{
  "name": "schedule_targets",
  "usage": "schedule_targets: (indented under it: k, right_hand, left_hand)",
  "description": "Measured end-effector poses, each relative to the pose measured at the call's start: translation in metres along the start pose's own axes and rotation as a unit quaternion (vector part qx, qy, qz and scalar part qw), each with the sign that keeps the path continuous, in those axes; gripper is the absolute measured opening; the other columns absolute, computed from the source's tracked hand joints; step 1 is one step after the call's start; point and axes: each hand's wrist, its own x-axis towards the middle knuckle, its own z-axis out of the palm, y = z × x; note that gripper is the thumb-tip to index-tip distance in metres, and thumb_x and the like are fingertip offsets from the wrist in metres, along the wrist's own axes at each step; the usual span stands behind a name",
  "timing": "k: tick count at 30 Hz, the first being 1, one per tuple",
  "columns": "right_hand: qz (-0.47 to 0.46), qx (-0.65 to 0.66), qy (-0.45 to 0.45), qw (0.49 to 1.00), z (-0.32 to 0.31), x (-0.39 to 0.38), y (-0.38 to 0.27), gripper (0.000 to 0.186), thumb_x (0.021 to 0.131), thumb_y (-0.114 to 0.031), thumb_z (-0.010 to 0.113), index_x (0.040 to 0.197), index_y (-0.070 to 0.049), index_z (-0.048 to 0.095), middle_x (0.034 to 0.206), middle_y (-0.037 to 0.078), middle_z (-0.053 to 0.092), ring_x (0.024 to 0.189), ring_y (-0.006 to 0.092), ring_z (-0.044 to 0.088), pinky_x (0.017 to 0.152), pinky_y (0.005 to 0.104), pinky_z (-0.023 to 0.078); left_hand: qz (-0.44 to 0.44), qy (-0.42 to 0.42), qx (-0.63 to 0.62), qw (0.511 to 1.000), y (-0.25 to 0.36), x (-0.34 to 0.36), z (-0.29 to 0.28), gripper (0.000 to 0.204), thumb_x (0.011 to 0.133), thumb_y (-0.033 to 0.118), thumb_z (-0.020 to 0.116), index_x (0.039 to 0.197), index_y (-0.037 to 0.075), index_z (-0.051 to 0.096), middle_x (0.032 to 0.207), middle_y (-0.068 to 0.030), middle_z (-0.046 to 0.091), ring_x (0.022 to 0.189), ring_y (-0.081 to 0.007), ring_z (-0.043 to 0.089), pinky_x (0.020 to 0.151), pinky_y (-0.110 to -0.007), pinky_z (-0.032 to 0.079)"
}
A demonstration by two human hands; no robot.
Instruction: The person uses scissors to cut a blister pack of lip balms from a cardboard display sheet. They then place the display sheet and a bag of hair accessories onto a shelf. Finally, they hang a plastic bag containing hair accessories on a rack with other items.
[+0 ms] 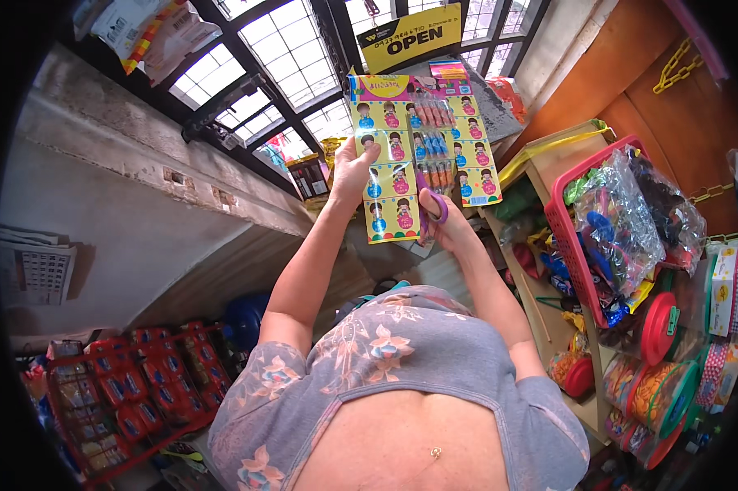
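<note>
My left hand point(351, 173) pinches the left edge of a yellow display card point(388, 182) printed with small cartoon figures in blue and pink. Purple-handled scissors point(441, 209) are in my right hand point(457, 232), its fingers through the loops. Their blades point up along the card's right edge; whether they are open or closed cannot be made out. Behind and to the right hangs a similar yellow card point(475, 155). Rows of small clear packets point(434, 147) with colored contents lie between the two printed parts.
A barred window and a yellow sign point(410, 37) are ahead. To the right, a pink basket point(559, 214) of plastic-wrapped goods stands above round tubs with red lids point(660, 329). A red rack point(86, 385) of packaged goods is at lower left. A wall calendar point(37, 266) hangs left.
</note>
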Motion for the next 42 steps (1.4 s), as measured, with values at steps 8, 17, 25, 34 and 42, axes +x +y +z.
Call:
schedule_targets:
  k: [8, 17, 25, 34, 42]
  right_hand:
    - [-0.021, -0.041, 0.000, 0.999, -0.010, 0.009, 0.007, 0.047, 0.078, -0.047, 0.065, 0.082, -0.001, 0.057, 0.057, 0.002, 0.055, 0.039, 0.0076, 0.050, 0.033, 0.0203, 0.043]
    - [-0.004, -0.023, -0.014, 1.000, -0.011, 0.029, -0.017, 0.049, 0.079, -0.049, 0.062, 0.089, -0.001, 0.057, 0.061, 0.003, 0.059, 0.044, 0.0098, 0.055, 0.038, 0.0211, 0.044]
    - [-0.015, -0.062, -0.013, 0.998, -0.022, 0.034, -0.014, 0.050, 0.076, -0.050, 0.065, 0.085, -0.001, 0.058, 0.059, 0.003, 0.058, 0.041, 0.0090, 0.054, 0.035, 0.0197, 0.043]
    - [-0.012, -0.037, -0.021, 0.999, -0.015, 0.033, -0.035, 0.052, 0.076, -0.049, 0.067, 0.091, 0.000, 0.057, 0.067, 0.005, 0.061, 0.045, 0.0080, 0.057, 0.038, 0.0202, 0.047]
    - [0.002, -0.093, -0.022, 0.995, -0.038, 0.036, -0.040, 0.052, 0.073, -0.046, 0.071, 0.090, 0.000, 0.057, 0.065, 0.004, 0.060, 0.044, 0.0087, 0.055, 0.037, 0.0200, 0.043]
  left_hand:
    - [0.006, 0.014, -0.022, 1.000, -0.006, 0.001, 0.001, 0.021, 0.083, 0.003, 0.056, 0.104, 0.000, 0.056, 0.093, -0.0048, 0.063, 0.080, -0.0106, 0.057, 0.072, -0.027, 0.046]
    - [-0.016, -0.004, -0.022, 1.000, -0.002, -0.006, 0.004, 0.022, 0.083, 0.005, 0.056, 0.104, 0.000, 0.055, 0.093, -0.0038, 0.061, 0.082, -0.0097, 0.055, 0.075, -0.026, 0.044]
    - [-0.024, -0.007, -0.059, 0.998, -0.004, -0.005, 0.008, 0.022, 0.084, 0.004, 0.056, 0.105, 0.000, 0.054, 0.096, -0.0041, 0.061, 0.083, -0.0101, 0.056, 0.075, -0.027, 0.046]
    - [-0.059, -0.039, -0.009, 0.997, -0.001, -0.006, 0.005, 0.026, 0.081, 0.006, 0.060, 0.106, 0.001, 0.057, 0.098, -0.0054, 0.063, 0.085, -0.0104, 0.057, 0.076, -0.027, 0.046]
    - [-0.050, 0.003, 0.082, 0.995, 0.046, 0.024, 0.011, 0.037, 0.081, 0.028, 0.066, 0.103, -0.001, 0.058, 0.093, -0.0081, 0.065, 0.080, -0.0115, 0.060, 0.071, -0.025, 0.047]
